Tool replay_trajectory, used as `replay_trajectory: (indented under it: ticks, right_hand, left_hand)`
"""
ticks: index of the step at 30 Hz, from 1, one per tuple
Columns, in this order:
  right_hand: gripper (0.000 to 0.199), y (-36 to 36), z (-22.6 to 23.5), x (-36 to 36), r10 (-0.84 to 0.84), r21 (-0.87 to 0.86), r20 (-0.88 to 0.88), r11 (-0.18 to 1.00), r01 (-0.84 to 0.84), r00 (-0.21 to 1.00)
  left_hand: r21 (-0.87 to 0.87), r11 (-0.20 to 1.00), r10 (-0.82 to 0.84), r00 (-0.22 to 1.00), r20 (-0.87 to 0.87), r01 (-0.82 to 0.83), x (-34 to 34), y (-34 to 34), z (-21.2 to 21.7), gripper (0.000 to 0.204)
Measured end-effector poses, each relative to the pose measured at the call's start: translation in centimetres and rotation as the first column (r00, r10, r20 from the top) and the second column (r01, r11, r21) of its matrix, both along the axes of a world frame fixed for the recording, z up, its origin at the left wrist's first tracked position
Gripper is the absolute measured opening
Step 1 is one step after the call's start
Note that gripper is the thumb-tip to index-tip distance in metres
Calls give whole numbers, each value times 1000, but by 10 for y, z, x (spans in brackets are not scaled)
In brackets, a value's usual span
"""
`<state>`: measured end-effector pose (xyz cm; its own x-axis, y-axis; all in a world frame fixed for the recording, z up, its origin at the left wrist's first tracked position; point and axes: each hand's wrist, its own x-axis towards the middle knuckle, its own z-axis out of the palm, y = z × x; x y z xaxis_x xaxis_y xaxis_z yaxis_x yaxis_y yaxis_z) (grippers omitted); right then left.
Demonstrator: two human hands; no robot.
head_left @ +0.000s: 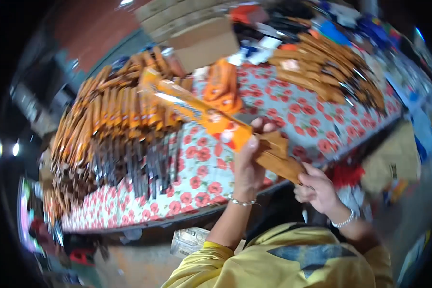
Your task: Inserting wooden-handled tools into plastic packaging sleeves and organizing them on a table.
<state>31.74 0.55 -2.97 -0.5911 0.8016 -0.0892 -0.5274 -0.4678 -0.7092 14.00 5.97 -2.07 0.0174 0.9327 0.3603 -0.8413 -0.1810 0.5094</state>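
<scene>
Orange packaging sleeve [201, 114], long and narrow, is held up in the air over the desk [317, 126], tilted so that its far end points up and to the left. The left hand [248, 165] grips its near end, with the fingers [262, 126] closed around it. From this near end a brown wooden handle [279, 161] comes out, and the right hand [315, 188] holds the lower part of this handle with its fingers clenched on it. Both wrists carry a thin bracelet, and the person wears a yellow garment [273, 261].

Under the sleeve, the desk is covered with a light cloth printed with red flowers. On the left part of the desk lies a big pile of similar orange sleeves [113, 113], close side by side, and dark metal blades [139, 168] stick out from their lower ends. On the far right part lies another heap of brown wooden handles [329, 72]. One more orange packet [222, 86] stands near the middle, just behind the held sleeve. Behind it, at the far edge, is a brown cardboard box [201, 41]. The picture is blurred, so small details cannot be told.
</scene>
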Motion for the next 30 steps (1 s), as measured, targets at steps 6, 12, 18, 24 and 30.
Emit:
replay_trajectory:
  ticks: [6,12,18,24,30]
  right_hand:
    - [45,-8,4,13,-114,287,305,958,22,945]
    - [43,1,8,20,-40,134,184,991,15,982]
    - [47,-21,-5,8,263,-128,-219,947,-295,940]
    - [47,-20,18,0,83,133,-18,988,-80,996]
    - [44,-18,19,8,22,158,32,987,-27,999]
  left_hand:
    - [-149,979,138,990,-11,-138,-41,18,6,43]
    - [57,998,-22,994,104,16,-23,10,1,39]
    - [651,625,-696,686,212,432,-11,32,-10,45]
    - [322,899,-298,953,-48,297,-45,9,22,50]
    - [213,976,6,991,133,-35,-40,10,27,70]
